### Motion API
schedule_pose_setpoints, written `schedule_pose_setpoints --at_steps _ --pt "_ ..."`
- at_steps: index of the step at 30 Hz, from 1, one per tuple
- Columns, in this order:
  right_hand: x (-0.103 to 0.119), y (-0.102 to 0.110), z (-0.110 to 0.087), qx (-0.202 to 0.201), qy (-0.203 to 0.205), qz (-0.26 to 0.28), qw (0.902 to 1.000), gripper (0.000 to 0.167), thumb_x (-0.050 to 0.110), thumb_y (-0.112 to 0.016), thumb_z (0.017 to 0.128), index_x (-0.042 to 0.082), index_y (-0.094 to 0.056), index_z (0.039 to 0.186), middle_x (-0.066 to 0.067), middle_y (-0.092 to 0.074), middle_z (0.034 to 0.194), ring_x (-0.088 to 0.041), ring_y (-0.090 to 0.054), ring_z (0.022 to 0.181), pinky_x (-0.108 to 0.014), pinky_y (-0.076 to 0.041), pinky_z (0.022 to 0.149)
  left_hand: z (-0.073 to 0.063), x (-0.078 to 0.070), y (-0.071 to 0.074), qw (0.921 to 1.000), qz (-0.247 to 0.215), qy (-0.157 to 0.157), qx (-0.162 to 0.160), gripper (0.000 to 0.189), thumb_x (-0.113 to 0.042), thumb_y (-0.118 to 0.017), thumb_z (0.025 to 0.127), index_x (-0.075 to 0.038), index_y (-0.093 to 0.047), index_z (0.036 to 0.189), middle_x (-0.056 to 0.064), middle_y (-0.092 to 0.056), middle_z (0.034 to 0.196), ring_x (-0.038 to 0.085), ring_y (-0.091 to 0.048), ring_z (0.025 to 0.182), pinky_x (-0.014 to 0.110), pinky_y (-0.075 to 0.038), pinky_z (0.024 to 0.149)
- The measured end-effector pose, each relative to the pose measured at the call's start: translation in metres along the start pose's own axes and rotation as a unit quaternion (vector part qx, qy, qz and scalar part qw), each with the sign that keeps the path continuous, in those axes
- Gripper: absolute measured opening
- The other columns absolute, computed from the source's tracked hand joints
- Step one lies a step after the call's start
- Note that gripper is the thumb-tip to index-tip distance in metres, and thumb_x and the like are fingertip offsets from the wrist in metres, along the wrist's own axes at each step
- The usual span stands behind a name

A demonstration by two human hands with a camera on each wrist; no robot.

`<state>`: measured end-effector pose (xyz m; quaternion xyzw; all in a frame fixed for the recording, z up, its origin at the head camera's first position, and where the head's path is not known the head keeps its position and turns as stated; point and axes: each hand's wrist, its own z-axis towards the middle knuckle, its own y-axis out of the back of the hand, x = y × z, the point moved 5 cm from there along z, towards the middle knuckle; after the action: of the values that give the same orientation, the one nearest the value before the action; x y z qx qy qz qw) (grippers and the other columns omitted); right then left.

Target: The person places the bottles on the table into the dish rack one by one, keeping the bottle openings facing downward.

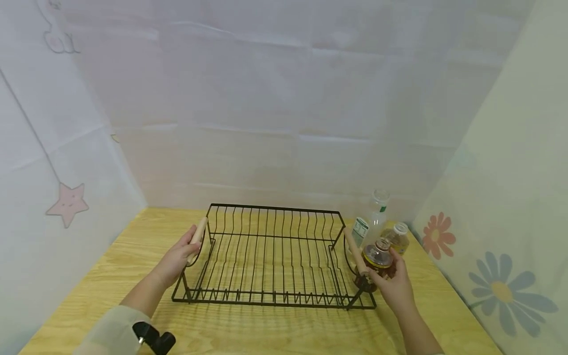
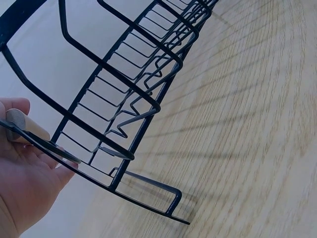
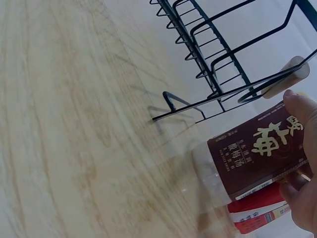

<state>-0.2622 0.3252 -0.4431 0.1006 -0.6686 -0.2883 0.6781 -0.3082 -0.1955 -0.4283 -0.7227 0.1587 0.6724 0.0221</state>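
Note:
A black wire dish rack [image 1: 274, 237] with pale wooden handles stands on the table. My left hand [image 1: 178, 257] grips the rack's left handle [image 1: 198, 237], thumb across it; the left wrist view shows this handle [image 2: 30, 128] in the palm. At the rack's other end, my right hand [image 1: 396, 285] holds a clear plastic bottle [image 1: 378, 256] with a dark brown label, thumb and fingers on either side. Its label [image 3: 260, 148] faces the right wrist camera, and its base is close to the tabletop. The right handle [image 1: 355, 251] is right beside this bottle and my thumb.
Behind the held bottle stand a tall clear bottle [image 1: 378, 217], a bottle with a white-and-green label [image 1: 360, 228] and a white-capped bottle [image 1: 399, 237]. A red-and-white label [image 3: 257, 208] shows under the brown one. Pale cloth walls [image 1: 288, 98] enclose the wooden table [image 1: 266, 330].

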Motion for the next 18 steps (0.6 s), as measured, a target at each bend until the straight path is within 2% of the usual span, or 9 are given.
schedule_pose_setpoints --at_steps 2,4,5,7,9,11,18 --pt "-0.003 0.0 0.0 -0.001 0.001 0.003 1.0 0.091 0.022 -0.065 0.094 0.008 -0.001 0.158 -0.027 -0.031 0.149 -0.041 -0.038 0.134 -0.035 -0.041 0.104 0.001 0.0 -0.001 1.0 -0.002 -0.001 0.0 0.069 -0.02 -0.033 0.107 -0.017 0.015 0.157 0.018 0.021 0.162 0.044 0.011 0.149 0.061 -0.005 0.117" --pt "-0.005 -0.001 0.001 -0.003 0.002 0.004 1.0 0.091 0.021 -0.065 0.094 0.009 -0.002 0.158 -0.028 -0.031 0.148 -0.042 -0.038 0.134 -0.048 -0.037 0.107 0.002 0.001 -0.001 1.0 -0.002 0.002 -0.001 0.069 -0.02 -0.033 0.107 -0.018 0.015 0.157 0.017 0.021 0.162 0.044 0.011 0.149 0.061 -0.006 0.117" --pt "-0.007 -0.001 0.001 -0.004 0.001 0.005 1.0 0.09 0.022 -0.065 0.094 0.009 -0.002 0.158 -0.028 -0.031 0.148 -0.042 -0.039 0.133 -0.045 -0.038 0.106 0.002 0.001 -0.001 1.0 0.0 0.002 -0.002 0.069 -0.02 -0.033 0.107 -0.018 0.015 0.157 0.018 0.021 0.162 0.044 0.01 0.149 0.061 -0.007 0.117" --pt "-0.009 -0.001 0.002 -0.007 0.0 0.001 1.0 0.09 0.024 -0.065 0.095 0.011 -0.003 0.158 -0.027 -0.032 0.147 -0.04 -0.04 0.131 -0.028 -0.042 0.1 0.002 0.001 -0.001 1.0 0.002 0.003 -0.003 0.069 -0.021 -0.033 0.107 -0.018 0.014 0.157 0.018 0.02 0.162 0.044 0.01 0.149 0.06 -0.008 0.116" --pt "-0.009 0.0 0.001 -0.013 0.0 -0.001 0.9999 0.09 0.026 -0.066 0.094 0.012 -0.005 0.158 -0.027 -0.034 0.145 -0.039 -0.042 0.128 -0.011 -0.039 0.089 0.003 0.001 -0.002 1.0 0.004 0.004 -0.004 0.069 -0.021 -0.034 0.107 -0.019 0.014 0.157 0.018 0.02 0.162 0.044 0.009 0.149 0.059 -0.009 0.116" --pt "-0.007 0.002 0.001 -0.022 0.003 0.002 0.9998 0.091 0.028 -0.068 0.093 0.013 -0.007 0.159 -0.027 -0.035 0.144 -0.039 -0.044 0.127 -0.001 -0.032 0.079 0.002 0.0 -0.002 1.0 0.003 0.004 -0.004 0.069 -0.021 -0.034 0.107 -0.019 0.014 0.157 0.018 0.02 0.162 0.044 0.009 0.149 0.059 -0.009 0.116" --pt "0.012 0.013 0.0 -0.046 0.023 0.01 0.9986 0.093 0.032 -0.071 0.09 0.015 -0.01 0.159 -0.027 -0.036 0.144 -0.038 -0.044 0.126 0.001 -0.033 0.075 0.001 -0.002 -0.002 0.9999 0.003 0.009 -0.009 0.069 -0.019 -0.033 0.107 -0.018 0.015 0.157 0.02 0.018 0.162 0.045 0.007 0.149 0.059 -0.007 0.117"
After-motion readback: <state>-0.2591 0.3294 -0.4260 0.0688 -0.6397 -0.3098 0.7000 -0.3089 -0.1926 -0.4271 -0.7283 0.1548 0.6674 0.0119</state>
